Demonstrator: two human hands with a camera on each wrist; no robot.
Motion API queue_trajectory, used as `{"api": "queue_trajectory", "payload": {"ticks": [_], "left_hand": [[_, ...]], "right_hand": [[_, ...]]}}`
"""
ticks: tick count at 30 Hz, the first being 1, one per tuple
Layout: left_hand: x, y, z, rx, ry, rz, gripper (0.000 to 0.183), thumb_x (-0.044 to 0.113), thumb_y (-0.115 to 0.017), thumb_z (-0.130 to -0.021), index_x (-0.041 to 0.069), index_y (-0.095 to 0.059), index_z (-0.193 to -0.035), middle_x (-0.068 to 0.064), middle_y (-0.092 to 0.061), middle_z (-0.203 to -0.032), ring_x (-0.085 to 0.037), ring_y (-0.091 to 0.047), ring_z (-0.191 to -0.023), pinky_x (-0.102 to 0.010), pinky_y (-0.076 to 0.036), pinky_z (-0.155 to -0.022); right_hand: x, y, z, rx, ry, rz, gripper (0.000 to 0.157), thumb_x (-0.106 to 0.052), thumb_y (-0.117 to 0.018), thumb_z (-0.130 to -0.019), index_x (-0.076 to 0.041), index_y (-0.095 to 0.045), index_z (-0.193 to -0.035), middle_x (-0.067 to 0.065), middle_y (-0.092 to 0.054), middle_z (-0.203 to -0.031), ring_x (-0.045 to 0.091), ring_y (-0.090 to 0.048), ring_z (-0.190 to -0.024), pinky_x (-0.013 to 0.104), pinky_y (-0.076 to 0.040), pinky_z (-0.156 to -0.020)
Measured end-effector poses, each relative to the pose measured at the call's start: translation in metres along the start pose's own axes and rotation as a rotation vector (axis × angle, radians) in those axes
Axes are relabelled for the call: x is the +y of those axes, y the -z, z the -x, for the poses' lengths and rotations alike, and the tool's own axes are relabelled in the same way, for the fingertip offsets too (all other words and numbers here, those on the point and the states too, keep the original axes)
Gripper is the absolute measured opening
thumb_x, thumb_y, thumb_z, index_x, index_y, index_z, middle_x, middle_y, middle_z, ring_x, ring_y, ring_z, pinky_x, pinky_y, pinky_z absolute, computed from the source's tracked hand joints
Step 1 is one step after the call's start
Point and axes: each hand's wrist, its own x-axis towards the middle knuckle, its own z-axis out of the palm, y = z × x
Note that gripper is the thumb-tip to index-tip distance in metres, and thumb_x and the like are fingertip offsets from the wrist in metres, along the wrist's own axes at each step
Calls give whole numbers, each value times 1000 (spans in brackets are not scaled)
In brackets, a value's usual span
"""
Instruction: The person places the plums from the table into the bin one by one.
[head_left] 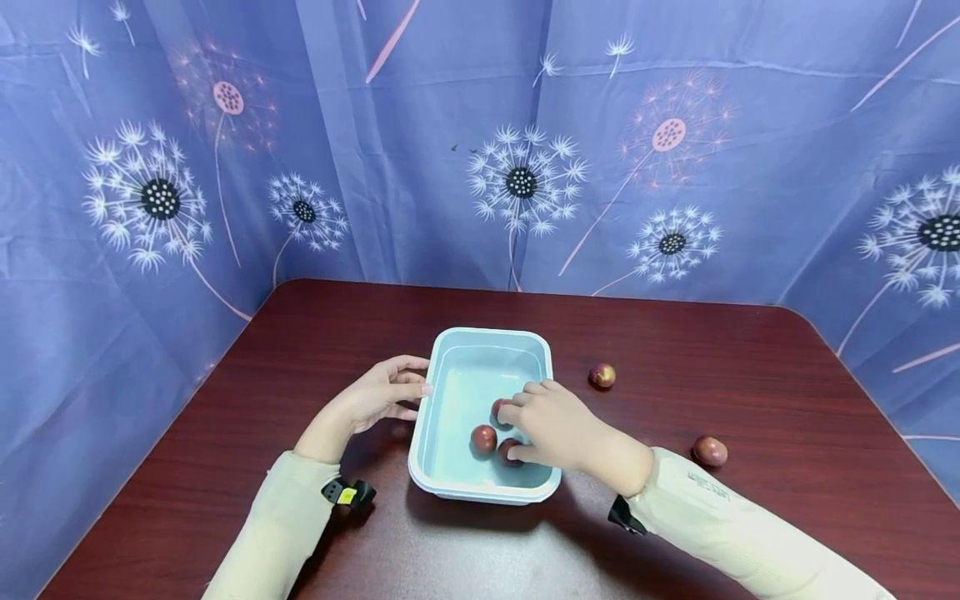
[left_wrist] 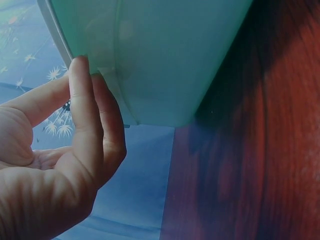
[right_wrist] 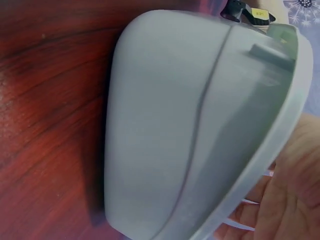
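A pale blue plastic basin [head_left: 487, 490] stands on the table with several dark red passion fruits inside, one of them [head_left: 483, 440] apart from my fingers. At the basin's left rim, my left hand [head_left: 378, 392] pinches the edge, thumb on top; in the left wrist view its fingertips [left_wrist: 80, 65] touch the outer wall. Reaching over the right rim, my right hand [head_left: 551, 425] curls its thumb and fingers about two passion fruits [head_left: 510, 454]. What lies under that palm is hidden. The right wrist view shows the hand [right_wrist: 295, 190] past the basin wall [right_wrist: 155, 120], its fingertips hidden.
A yellowish-red passion fruit [head_left: 602, 376] lies on the table right of the basin. Another passion fruit [head_left: 709, 452] lies farther right, near the right sleeve. The dark red wooden table [head_left: 345, 333] ends at a blue curtain [head_left: 420, 167] with dandelion prints.
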Motion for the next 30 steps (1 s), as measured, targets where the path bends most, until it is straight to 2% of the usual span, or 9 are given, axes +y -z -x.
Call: {"api": "queue_trajectory", "payload": {"ticks": [9,19,30], "left_hand": [[-1,-2,-1,-10,2,-1,57,10,-61,-90,-4,-35,-139,-10,-60,-106,-14,-64,-85,-34,-57,-76],[0,-1,0,-12,-4,-16,58,11,-61,-91,-4,-34,-140,-10,-60,-106,-13,-64,-85,-32,-57,-75],[0,-2,1,-6,-2,-9,59,11,-61,-91,-5,-33,-140,-12,-59,-108,-12,-64,-84,-32,-57,-75]], "right_hand": [[3,7,13,89,-17,33,32,-37,-78,-75,-14,-67,-96,-3,-60,-79,16,-53,-76,29,-41,-67],[5,18,28,186,-16,40,33,-31,-81,-72,-14,-68,-96,-3,-63,-83,18,-55,-82,33,-46,-76],[12,26,42,289,14,76,35,-27,-85,-65,-13,-68,-92,-2,-63,-79,18,-57,-79,33,-46,-72]]}}
